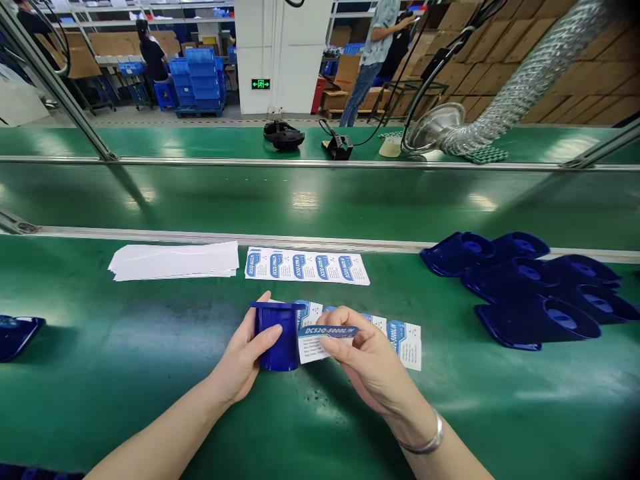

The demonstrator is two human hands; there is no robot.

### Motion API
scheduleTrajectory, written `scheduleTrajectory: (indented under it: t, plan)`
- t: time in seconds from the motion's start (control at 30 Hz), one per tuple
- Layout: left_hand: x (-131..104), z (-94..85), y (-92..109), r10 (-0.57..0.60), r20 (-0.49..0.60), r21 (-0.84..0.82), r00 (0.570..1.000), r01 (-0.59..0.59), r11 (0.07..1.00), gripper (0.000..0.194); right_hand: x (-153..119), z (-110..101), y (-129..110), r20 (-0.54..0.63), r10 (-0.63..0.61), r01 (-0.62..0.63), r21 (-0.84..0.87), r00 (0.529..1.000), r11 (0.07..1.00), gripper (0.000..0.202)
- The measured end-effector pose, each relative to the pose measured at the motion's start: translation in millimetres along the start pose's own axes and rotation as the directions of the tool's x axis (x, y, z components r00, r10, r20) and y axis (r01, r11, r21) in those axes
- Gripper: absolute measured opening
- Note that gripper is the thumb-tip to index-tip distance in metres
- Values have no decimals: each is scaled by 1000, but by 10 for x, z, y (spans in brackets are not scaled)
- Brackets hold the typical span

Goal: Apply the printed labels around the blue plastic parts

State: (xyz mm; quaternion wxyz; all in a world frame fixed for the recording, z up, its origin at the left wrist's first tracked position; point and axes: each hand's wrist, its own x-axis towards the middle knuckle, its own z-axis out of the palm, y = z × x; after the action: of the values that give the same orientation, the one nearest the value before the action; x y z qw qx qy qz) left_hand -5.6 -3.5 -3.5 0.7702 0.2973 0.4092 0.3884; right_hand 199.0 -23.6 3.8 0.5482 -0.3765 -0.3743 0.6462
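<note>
My left hand [253, 350] grips a dark blue plastic housing [280, 343] with a flanged top, its thumb across the front. Between the thumb and fingers of my right hand [363, 353] is a blue and white label [313, 348] printed "DCS20-5000L/H". The label's left edge is right beside the housing; whether it touches cannot be told. Behind my right hand lies a sheet of the same labels [410, 347], partly hidden. Farther back is another label sheet [307, 267], with a stack of white paper [175, 261] to its left.
Several blue plastic housings [540, 317] lie in a group at the right on the green work surface [150, 413]. Another blue part [20, 337] is at the left edge. A metal rail [320, 241] runs behind the papers. A silver duct [525, 87] hangs at back right; people are beyond.
</note>
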Motion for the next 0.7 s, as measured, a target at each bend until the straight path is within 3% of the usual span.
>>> scheduleTrajectory:
  t: [0.23,0.37,0.5,0.7]
  plan:
    - [-24,53,61,42,23,41,999,-43,998,93,-29,27,46,-7,118,-117,65,993,991,34]
    - [-5,74,43,124,-13,63,992,-123,990,94,-49,32,53,-21,87,-88,-5,996,996,31]
    - [17,48,-11,189,-11,127,982,-186,974,87,-69,45,56,41,108,-107,-31,993,994,29]
    - [-1,23,-33,173,30,174,984,-176,969,88,-85,73,91,39,176,-177,23,984,984,28]
